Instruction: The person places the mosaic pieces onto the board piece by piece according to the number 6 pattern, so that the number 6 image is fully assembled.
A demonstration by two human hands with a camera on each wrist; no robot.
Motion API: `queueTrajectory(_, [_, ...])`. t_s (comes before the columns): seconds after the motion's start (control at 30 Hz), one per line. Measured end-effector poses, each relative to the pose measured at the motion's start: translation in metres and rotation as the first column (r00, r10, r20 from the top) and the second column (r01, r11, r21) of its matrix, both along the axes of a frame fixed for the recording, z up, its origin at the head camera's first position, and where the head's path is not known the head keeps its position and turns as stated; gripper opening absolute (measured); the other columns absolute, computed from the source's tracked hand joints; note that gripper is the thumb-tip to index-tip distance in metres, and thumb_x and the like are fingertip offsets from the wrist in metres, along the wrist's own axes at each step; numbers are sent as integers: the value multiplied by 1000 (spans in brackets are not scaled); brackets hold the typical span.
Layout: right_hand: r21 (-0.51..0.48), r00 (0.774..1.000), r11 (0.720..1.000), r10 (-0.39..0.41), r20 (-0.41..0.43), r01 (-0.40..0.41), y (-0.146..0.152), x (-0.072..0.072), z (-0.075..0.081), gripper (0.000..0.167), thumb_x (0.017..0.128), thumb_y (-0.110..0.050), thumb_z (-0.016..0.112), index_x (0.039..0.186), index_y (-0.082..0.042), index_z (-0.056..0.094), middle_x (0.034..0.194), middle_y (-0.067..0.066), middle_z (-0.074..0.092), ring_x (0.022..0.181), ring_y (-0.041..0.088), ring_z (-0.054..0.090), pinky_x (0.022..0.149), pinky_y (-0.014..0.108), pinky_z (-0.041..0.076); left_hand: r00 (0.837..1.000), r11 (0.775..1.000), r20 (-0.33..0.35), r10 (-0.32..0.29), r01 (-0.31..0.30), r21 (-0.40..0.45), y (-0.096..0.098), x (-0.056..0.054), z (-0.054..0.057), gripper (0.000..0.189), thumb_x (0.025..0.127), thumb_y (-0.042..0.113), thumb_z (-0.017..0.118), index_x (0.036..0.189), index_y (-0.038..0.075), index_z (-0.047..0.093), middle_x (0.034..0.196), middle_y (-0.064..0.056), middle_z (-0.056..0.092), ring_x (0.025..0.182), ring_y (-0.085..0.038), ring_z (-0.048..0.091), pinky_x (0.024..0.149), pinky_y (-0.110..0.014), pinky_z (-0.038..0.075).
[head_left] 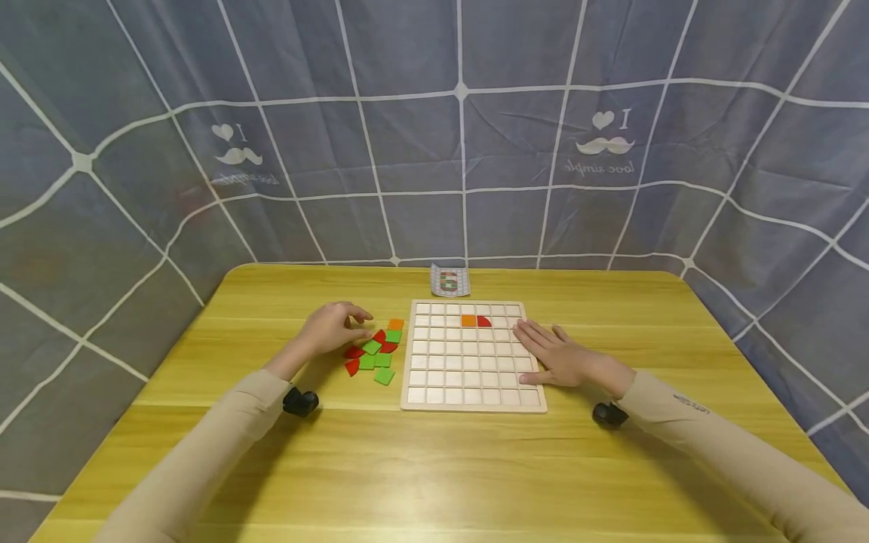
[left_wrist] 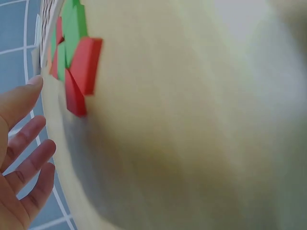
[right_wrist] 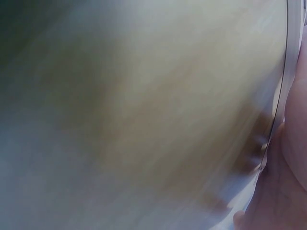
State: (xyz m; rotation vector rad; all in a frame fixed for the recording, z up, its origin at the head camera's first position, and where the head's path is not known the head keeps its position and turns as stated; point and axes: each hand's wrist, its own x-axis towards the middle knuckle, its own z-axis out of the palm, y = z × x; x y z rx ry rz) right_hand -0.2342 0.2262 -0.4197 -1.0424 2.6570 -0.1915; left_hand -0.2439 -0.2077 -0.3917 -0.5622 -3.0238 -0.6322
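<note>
A wooden grid board lies on the table. In its upper part sit an orange square tile and a red quarter-round tile, side by side. My left hand hovers at the left of a loose heap of tiles, its fingers loosely bent and apart. The left wrist view shows nothing between those fingers. Green tiles and red tiles make up most of the heap. With fingers spread, my right hand rests on the board's right edge; the right wrist view shows only part of it.
Behind the board lies a small creased paper with a coloured grid pattern. Another orange tile is at the heap's far end. A grey checked curtain hangs round the wooden table at the back and sides.
</note>
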Motion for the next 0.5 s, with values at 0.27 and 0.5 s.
queueTrajectory(0.27, [-12, 1000, 1000, 7, -9, -7, 1, -1, -1, 91, 94, -57, 47, 154, -1, 8, 160, 23, 3, 147, 41, 5, 112, 67, 7, 1000, 999, -10, -26, 26, 28, -21, 13, -10, 30, 84, 24, 74, 108, 7, 73, 100, -9, 71, 79, -16, 63, 71, -34, 49])
queueTrajectory(0.5, [-11, 1000, 1000, 4, -18, -5, 3, -2, -6, 90, 94, -57, 47, 154, -3, 8, 161, 20, 3, 148, 39, 5, 113, 65, 7, 998, 994, 36, -60, 56, 90, -32, 22, -13, 29, 84, 24, 74, 107, 6, 73, 99, -10, 73, 68, -9, 53, 63, -24, 44])
